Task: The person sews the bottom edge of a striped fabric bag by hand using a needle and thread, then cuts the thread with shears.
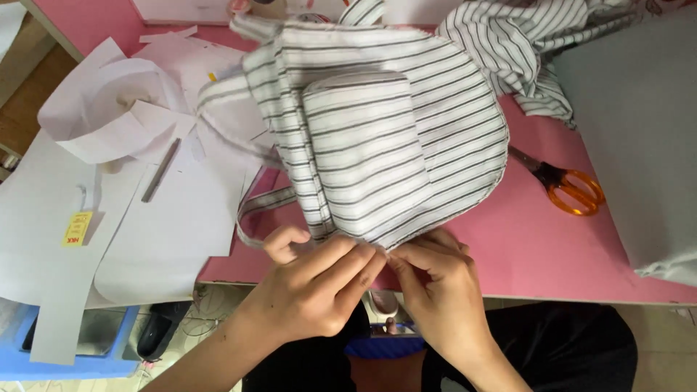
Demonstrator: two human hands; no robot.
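A small backpack (377, 138) of white cloth with grey stripes lies on the pink table (523, 247), its front pocket facing up and its straps trailing to the left. My left hand (319, 283) and my right hand (435, 283) meet at the bag's near edge. Both pinch the raw seam there between thumb and fingertips, the two hands almost touching.
Orange-handled scissors (570, 187) lie right of the bag. More striped cloth (523, 43) is heaped at the back right, beside a grey sheet (639, 138). White paper patterns (131, 181), a paper roll (120, 94) and a metal ruler (161, 170) cover the left side.
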